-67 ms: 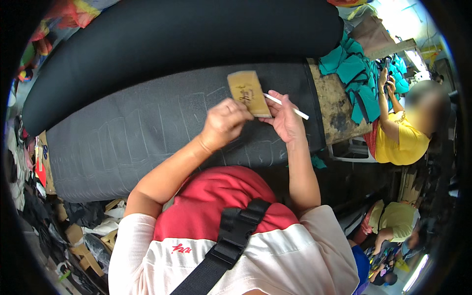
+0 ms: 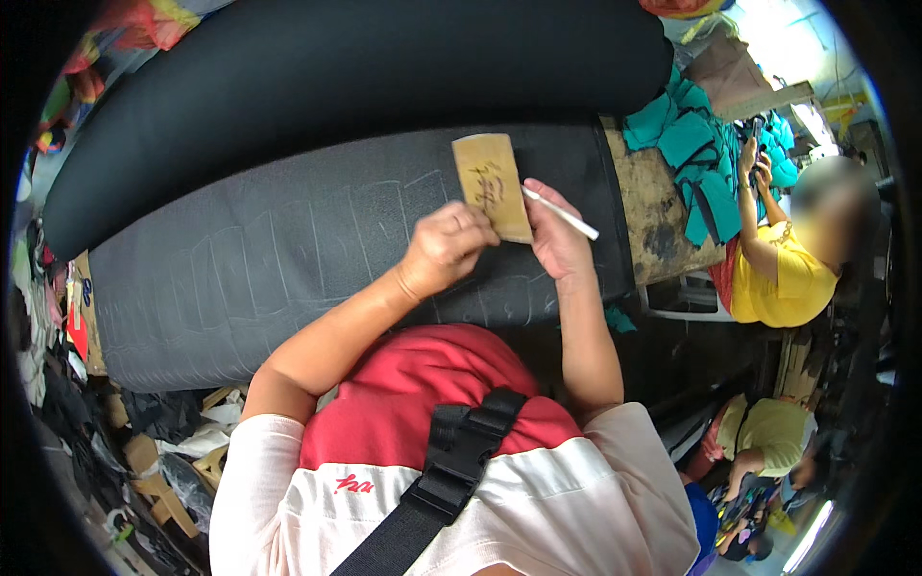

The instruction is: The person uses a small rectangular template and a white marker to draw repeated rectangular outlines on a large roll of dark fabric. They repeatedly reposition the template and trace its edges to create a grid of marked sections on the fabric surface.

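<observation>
The left hand (image 2: 449,242) grasps a tan card (image 2: 492,182) at twelve o'clock, hiding part of its edge; the right hand (image 2: 557,235) grips a white stick (image 2: 567,213). Black roll (image 2: 384,77) at eleven, teal pieces (image 2: 690,134) at two.

Covered fingers, cropped cloth and unclear detail around the tan rectangular card (image 2: 492,178).
The bare left hand (image 2: 448,246) covers part of the card's lower left edge; the card hides some fingers of the bare right hand (image 2: 559,230), which has the slim white stick (image 2: 570,217). Both forearms block parts of the dark grey, chalk-lined fabric (image 2: 279,259). The upper edge crops the big black fabric roll (image 2: 365,67) and the multicoloured cloth (image 2: 158,21); the lower edge cuts the wide black buckled strap (image 2: 384,540). The yellow-shirted co-worker's (image 2: 786,278) face is blurred, and the small dark object (image 2: 757,134) in their hands is too small to identify.
</observation>
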A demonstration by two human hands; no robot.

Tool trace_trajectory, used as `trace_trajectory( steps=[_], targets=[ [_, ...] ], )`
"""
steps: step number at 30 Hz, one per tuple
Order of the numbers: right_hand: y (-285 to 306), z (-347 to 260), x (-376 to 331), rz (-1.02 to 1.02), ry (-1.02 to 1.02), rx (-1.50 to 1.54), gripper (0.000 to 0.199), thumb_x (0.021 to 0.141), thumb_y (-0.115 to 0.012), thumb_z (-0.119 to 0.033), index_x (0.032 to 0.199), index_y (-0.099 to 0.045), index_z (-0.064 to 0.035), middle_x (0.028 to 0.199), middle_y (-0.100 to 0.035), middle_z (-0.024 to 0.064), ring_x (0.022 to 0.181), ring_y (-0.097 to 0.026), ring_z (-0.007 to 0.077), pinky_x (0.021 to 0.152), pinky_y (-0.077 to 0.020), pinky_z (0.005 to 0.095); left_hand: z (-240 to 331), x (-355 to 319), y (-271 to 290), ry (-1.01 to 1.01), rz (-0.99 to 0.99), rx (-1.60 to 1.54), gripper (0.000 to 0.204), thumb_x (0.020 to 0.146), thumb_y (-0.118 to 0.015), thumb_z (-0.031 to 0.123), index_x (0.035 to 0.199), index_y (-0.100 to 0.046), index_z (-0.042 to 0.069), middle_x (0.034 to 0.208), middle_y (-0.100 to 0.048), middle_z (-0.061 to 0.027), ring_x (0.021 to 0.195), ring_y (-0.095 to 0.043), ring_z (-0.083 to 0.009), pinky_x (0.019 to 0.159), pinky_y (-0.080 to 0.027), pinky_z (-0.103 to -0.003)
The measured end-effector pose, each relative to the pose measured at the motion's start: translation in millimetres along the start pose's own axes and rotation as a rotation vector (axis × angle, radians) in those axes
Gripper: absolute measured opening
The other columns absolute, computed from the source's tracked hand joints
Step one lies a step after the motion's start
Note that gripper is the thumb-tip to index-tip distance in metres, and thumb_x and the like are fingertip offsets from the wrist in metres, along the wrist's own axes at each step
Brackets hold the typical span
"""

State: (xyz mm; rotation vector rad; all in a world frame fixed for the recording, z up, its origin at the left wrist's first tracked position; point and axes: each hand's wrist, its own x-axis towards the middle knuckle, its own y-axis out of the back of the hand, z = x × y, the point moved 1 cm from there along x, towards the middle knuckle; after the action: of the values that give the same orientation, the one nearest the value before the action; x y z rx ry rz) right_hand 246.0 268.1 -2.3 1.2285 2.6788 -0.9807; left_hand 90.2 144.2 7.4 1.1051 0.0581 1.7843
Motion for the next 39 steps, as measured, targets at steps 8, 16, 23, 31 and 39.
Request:
trace_trajectory(
  steps=[8, 16, 23, 31, 39],
  targets=[
    [35, 83, 6, 0.084, 0.059, -0.669, 0.036, 0.076, -0.061, 0.012, 0.11, -0.056, -0.0002, 0.092, -0.06, 0.0038, 0.08, -0.058, 0.0074, 0.071, -0.0485, 0.0205, -32, -53, -33, 0.317, -0.471, 0.294, 0.075, 0.073, -0.069, 0.044, 0.134, -0.043, 0.01, 0.14, -0.041, -0.0054, 0.135, -0.031, -0.0234, 0.105, -0.02, -0.06],
    [8, 47, 53, 0.067, 0.577, -1.178, 0.021, 0.085, -0.06, -0.012, 0.1, -0.065, 0.0016, 0.088, -0.065, 0.0197, 0.081, -0.065, 0.0327, 0.071, -0.0507, 0.0357, -51, -55, -48, 0.381, -0.653, 0.407, 0.08, 0.078, -0.058, 0.056, 0.142, -0.034, 0.012, 0.148, -0.032, -0.0016, 0.139, -0.023, -0.0176, 0.103, -0.008, -0.07],
    [-10, 55, 109, 0.011, 0.564, -1.214, 0.021, 0.081, -0.063, -0.022, 0.084, -0.069, -0.0016, 0.081, -0.068, 0.016, 0.075, -0.067, 0.0301, 0.066, -0.052, 0.0347, -49, -50, -48, 0.435, -0.711, 0.395, 0.078, 0.08, -0.056, 0.055, 0.142, -0.034, 0.013, 0.148, -0.032, -0.001, 0.139, -0.022, -0.0162, 0.102, -0.007, -0.071],
    [13, 47, 83, 0.163, 0.762, -1.186, 0.014, 0.082, -0.061, -0.013, 0.083, -0.067, -0.0009, 0.069, -0.064, 0.0192, 0.064, -0.066, 0.0319, 0.057, -0.0511, 0.036, -48, -49, -46, 0.416, -0.692, 0.393, 0.076, 0.079, -0.059, 0.052, 0.141, -0.034, 0.014, 0.149, -0.03, 0.0003, 0.139, -0.022, -0.0157, 0.103, -0.007, -0.07],
    [27, 41, -45, 0.03, 0.086, -1.522, 0.014, 0.083, -0.062, -0.013, 0.086, -0.067, -0.0008, 0.068, -0.066, 0.0151, 0.059, -0.065, 0.0271, 0.056, -0.0511, 0.0322, -45, -35, -43, 0.443, -0.668, 0.431, 0.063, 0.081, -0.06, 0.047, 0.134, -0.045, 0.017, 0.144, -0.038, 0.0013, 0.135, -0.03, -0.015, 0.101, -0.017, -0.069]
  ],
)
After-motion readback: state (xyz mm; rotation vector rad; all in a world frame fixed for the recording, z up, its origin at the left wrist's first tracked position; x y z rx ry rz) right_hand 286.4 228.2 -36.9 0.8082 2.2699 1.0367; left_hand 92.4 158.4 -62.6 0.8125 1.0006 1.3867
